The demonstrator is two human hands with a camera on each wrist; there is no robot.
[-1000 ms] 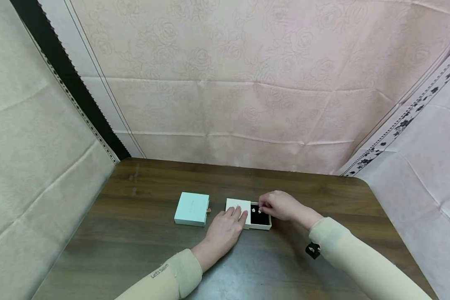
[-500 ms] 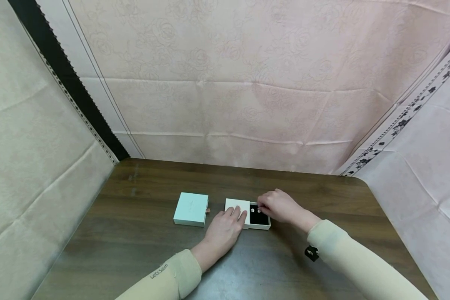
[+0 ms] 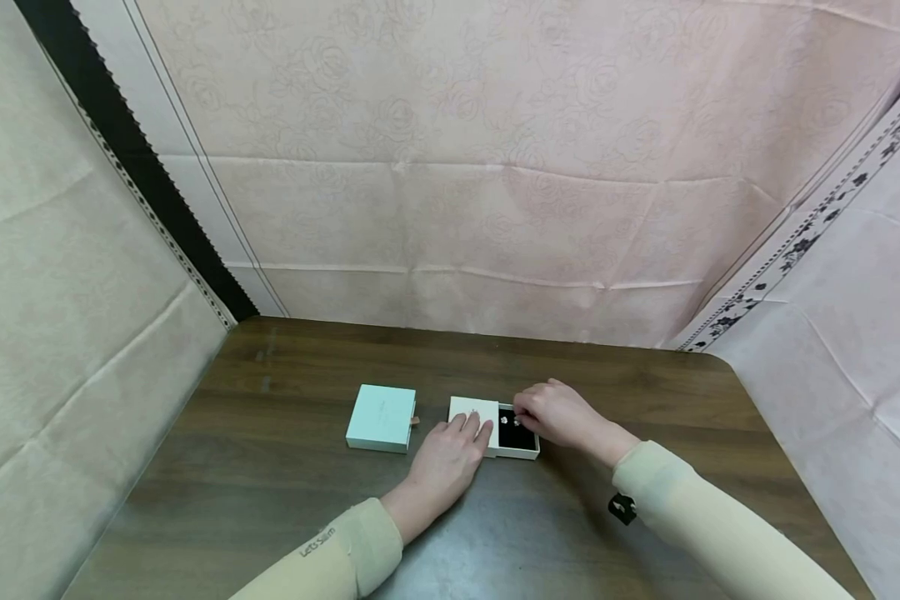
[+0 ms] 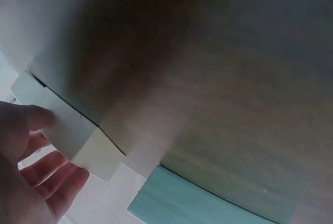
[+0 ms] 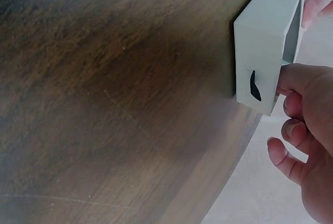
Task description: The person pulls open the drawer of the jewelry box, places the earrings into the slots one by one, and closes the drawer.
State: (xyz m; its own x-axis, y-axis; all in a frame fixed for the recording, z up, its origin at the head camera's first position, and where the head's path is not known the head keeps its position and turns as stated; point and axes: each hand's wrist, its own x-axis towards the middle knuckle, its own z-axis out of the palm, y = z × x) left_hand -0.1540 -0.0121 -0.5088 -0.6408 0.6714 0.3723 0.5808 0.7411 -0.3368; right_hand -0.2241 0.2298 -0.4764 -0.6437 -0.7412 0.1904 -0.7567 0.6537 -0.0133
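Note:
A white jewellery box [image 3: 486,407] has its drawer [image 3: 520,454] pulled out to the right. On the drawer's black pad [image 3: 516,437] a small bright earring [image 3: 504,420] shows. My left hand [image 3: 450,457] rests on the box's sleeve with extended, slightly spread fingers; its thumb [image 4: 40,116] touches the box in the left wrist view. My right hand [image 3: 555,411] reaches into the drawer, fingertips at a second earring [image 3: 517,423], apparently pinching it. In the right wrist view those fingertips are hidden behind the drawer wall, near a dark pull tab [image 5: 255,86].
A closed mint-green box [image 3: 381,417] with a small pinkish tab [image 3: 415,421] lies left of the white box. Both stand on a brown wooden table [image 3: 285,467]. Pale patterned cloth [image 3: 450,217] hangs behind and at both sides.
The whole head view has shifted very slightly. Both hands and the boxes keep nearly the same places; the right fingers stay at the second earring.

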